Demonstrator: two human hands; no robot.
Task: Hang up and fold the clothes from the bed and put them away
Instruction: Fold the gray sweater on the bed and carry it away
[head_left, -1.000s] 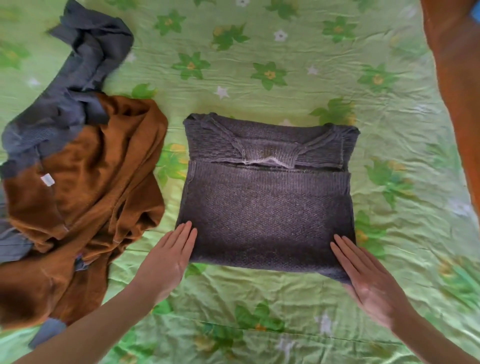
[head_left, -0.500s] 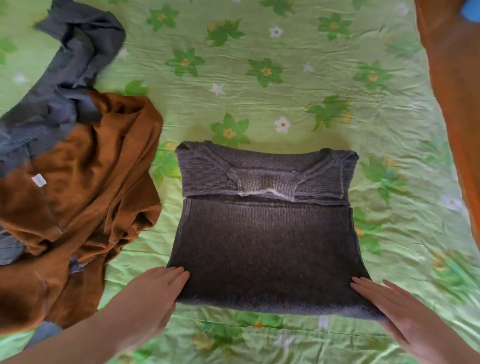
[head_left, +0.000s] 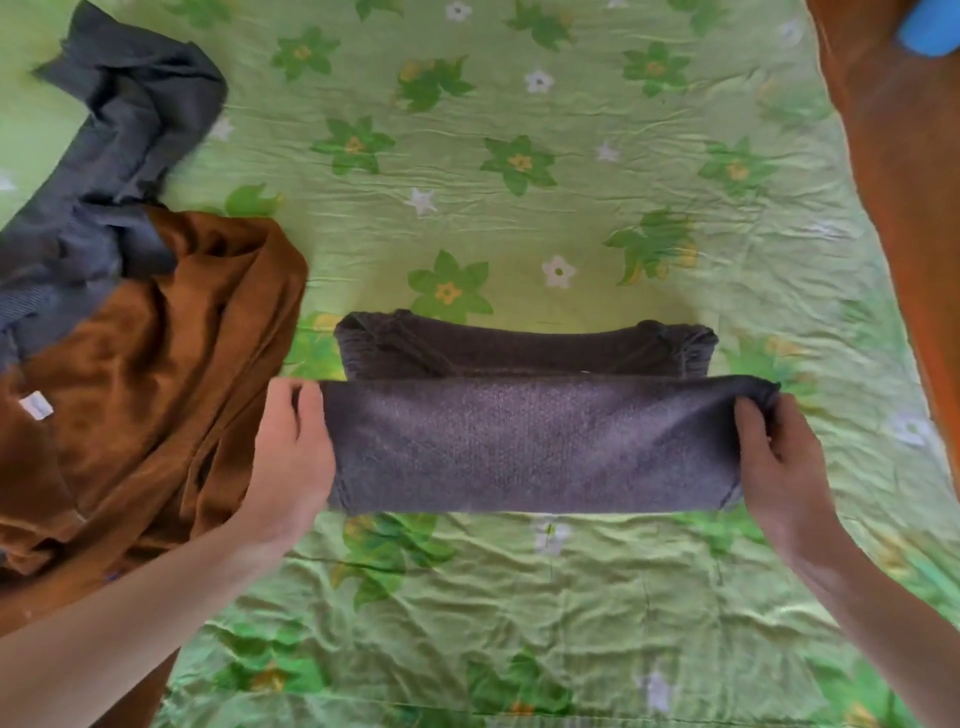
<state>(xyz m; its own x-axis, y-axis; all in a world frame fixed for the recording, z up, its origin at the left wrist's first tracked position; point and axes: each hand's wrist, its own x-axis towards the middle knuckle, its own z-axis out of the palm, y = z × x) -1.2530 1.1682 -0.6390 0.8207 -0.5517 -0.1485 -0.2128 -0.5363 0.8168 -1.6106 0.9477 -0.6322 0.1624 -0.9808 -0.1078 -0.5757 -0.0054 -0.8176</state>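
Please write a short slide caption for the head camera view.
Both hands, left hand and right hand, fold a grey sweater on the green floral bedsheet.

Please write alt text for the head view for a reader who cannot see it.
Both hands, left hand and right hand, grip the ends of a dark grey knitted sweater, folding it on a green floral bedsheet. A brown garment lies crumpled left.

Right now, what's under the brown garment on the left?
A blue-grey garment sticks out from beneath the brown garment at its top edge, on the green floral sheet. How far it runs underneath is covered.
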